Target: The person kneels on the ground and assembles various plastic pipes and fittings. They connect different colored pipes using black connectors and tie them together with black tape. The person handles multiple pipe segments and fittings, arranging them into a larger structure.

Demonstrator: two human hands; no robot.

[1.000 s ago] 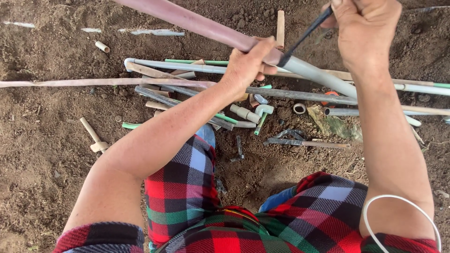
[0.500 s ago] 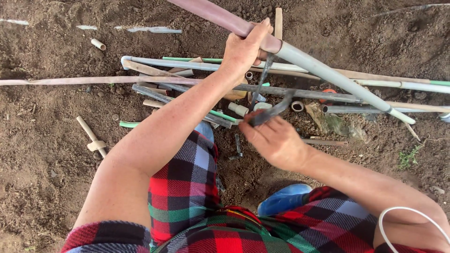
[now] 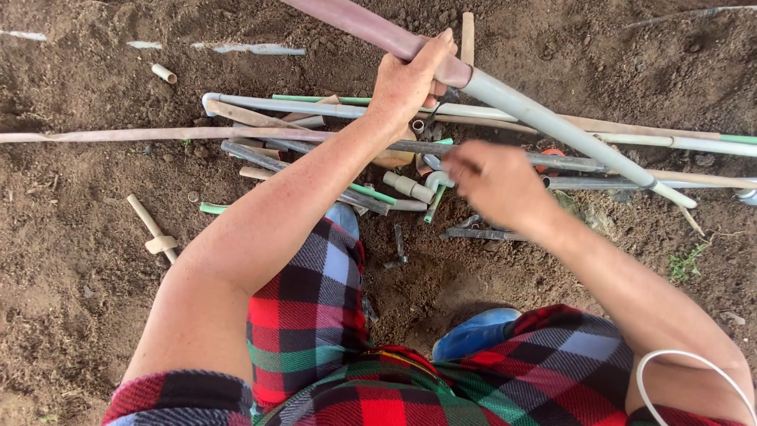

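My left hand (image 3: pixel 406 79) is closed around a long pipe held slantwise above the ground, right at the joint where its pinkish-brown length (image 3: pixel 355 20) meets its grey length (image 3: pixel 552 126). A thin dark piece (image 3: pixel 436 109) hangs just below that hand. My right hand (image 3: pixel 501 185) is blurred by motion, low over a heap of pipes and offcuts (image 3: pixel 276 106). Its fingers point left, close to a white elbow fitting (image 3: pixel 436 180). I cannot make out whether it holds anything.
I squat on bare soil in red plaid clothing, one blue shoe (image 3: pixel 473 331) below me. A long thin brownish pipe (image 3: pixel 118 136) runs off left. A tee-ended stub (image 3: pixel 154 233), a short pipe piece (image 3: pixel 164 73) and a dark metal tool (image 3: pixel 481 233) lie loose.
My right hand came down from the raised pipe, where it held a thin dark tool, to the heap and is now moving near the white fitting. The left hand keeps its grip.
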